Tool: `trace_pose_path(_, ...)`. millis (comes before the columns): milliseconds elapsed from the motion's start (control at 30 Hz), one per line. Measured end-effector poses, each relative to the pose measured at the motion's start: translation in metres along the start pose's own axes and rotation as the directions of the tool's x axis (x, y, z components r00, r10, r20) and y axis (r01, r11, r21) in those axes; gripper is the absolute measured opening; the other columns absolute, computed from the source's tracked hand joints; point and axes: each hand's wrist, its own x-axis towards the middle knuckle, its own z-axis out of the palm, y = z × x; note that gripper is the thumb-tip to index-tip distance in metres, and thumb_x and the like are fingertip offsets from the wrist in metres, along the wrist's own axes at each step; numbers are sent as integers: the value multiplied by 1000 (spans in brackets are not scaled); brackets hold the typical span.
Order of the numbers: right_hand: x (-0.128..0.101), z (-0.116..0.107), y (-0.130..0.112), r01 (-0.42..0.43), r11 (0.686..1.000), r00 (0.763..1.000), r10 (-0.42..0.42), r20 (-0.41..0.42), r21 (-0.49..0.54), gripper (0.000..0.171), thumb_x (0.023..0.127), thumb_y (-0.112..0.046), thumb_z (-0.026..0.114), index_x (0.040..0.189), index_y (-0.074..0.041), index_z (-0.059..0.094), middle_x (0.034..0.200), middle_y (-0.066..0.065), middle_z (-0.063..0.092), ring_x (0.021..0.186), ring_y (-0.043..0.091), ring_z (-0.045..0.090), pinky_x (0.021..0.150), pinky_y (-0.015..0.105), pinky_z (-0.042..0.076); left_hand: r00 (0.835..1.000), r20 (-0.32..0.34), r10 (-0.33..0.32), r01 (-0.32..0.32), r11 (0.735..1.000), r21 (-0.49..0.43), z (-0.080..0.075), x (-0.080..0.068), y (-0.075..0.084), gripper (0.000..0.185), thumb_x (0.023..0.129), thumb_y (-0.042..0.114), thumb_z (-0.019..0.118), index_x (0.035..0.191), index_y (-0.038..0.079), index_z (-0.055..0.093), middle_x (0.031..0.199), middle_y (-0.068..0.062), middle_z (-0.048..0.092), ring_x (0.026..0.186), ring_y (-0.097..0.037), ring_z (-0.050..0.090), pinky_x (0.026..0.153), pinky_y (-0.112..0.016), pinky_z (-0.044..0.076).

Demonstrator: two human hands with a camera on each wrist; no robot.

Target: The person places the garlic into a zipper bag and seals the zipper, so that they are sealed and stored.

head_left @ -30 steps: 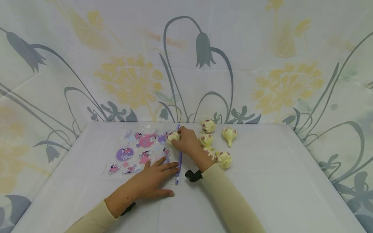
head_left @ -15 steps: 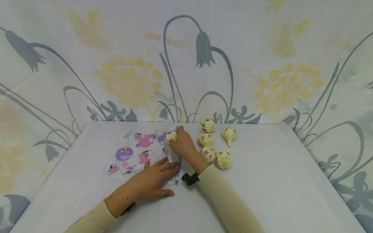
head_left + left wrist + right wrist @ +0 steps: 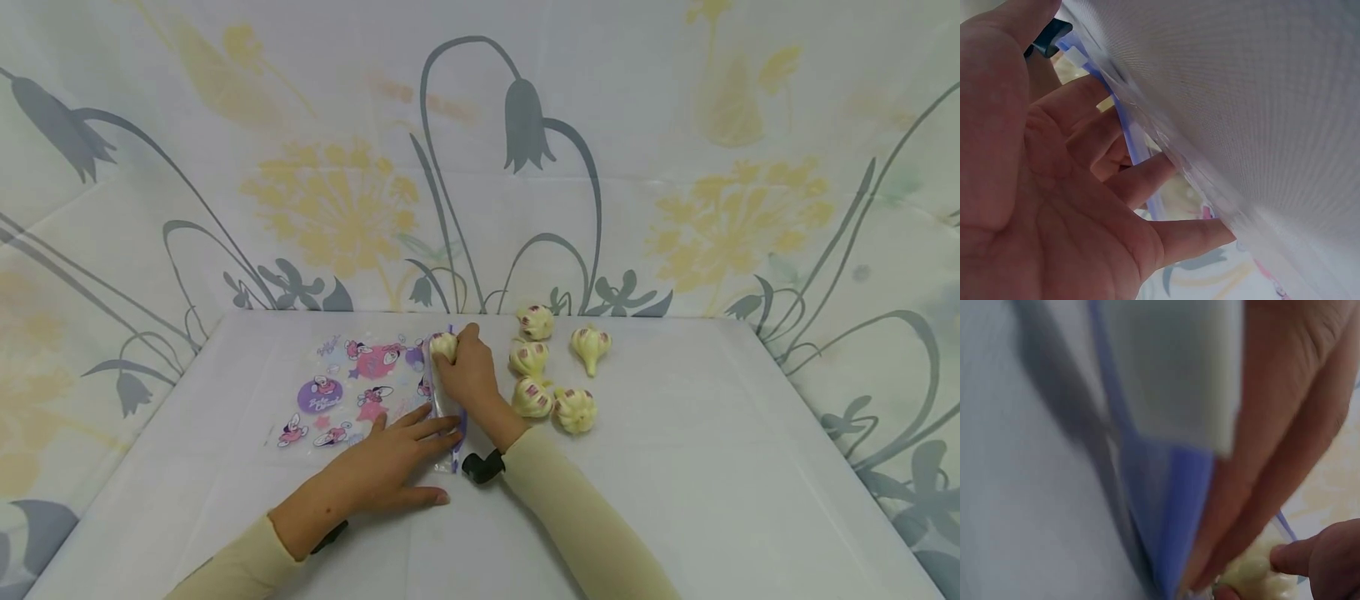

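A clear zip bag (image 3: 352, 392) printed with pink and purple cartoon figures lies flat on the white table (image 3: 675, 467), its purple zip edge (image 3: 459, 425) facing right. My left hand (image 3: 390, 467) lies flat with straight fingers pressing the bag's near right corner. My right hand (image 3: 463, 371) grips a cream garlic bulb (image 3: 442, 345) at the bag's mouth, partly inside the opening. In the left wrist view my left hand's fingers (image 3: 1147, 181) rest against the bag's zip strip (image 3: 1135, 144). The right wrist view shows the purple zip edge (image 3: 1172, 487) and the garlic bulb (image 3: 1254, 575) by my fingers.
Several more garlic bulbs lie right of the bag: one (image 3: 535, 322) at the back, one (image 3: 590, 343) with a long stem, one (image 3: 528, 358), one (image 3: 532, 398) and one (image 3: 574, 410). A floral cloth (image 3: 480, 150) backs and flanks the table.
My right hand has moved the garlic bulb left, past the zip edge into the bag's mouth, lifting the opening. The left hand has stayed in place.
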Motion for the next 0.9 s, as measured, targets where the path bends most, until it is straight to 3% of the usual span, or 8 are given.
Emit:
trace_pose_path(167, -3, 4, -2, -2, 999, 1000, 3, -4, 39, 32, 100, -10, 72, 116, 6, 49, 90, 20, 67, 77, 32, 70, 65, 40, 57, 1000, -7, 12, -12, 1000, 8, 0, -1, 1, 79, 95, 58, 73, 160, 19, 51, 169, 0, 42, 156, -41, 34, 102, -89, 31)
trace_pose_path(367, -3, 4, -5, 3, 999, 1000, -4, 24, 49, 25, 101, -3, 67, 115, 5, 49, 86, 16, 65, 73, 28, 65, 64, 39, 54, 1000, -4, 10, -10, 1000, -3, -1, -1, 0, 78, 95, 57, 74, 159, 19, 51, 168, 0, 43, 156, -42, 34, 102, -89, 30)
trace_pose_path(633, -2, 8, -7, 44, 999, 999, -44, 12, 11, 22, 97, 4, 68, 109, 3, 49, 93, 25, 70, 86, 39, 72, 73, 49, 57, 1000, 12, -6, 7, 1000, -16, -1, -1, -1, 77, 95, 57, 74, 159, 20, 52, 168, 0, 43, 157, -42, 32, 103, -89, 29)
trace_pose_path(900, -1, 12, -6, 56, 997, 998, -56, 1, -55, 24, 98, 1, 70, 112, 2, 51, 99, 25, 71, 94, 42, 73, 80, 50, 59, 1000, 15, -18, 18, 1000, -8, -1, 0, -1, 78, 95, 60, 72, 159, 22, 51, 170, 2, 40, 158, -42, 30, 105, -88, 29)
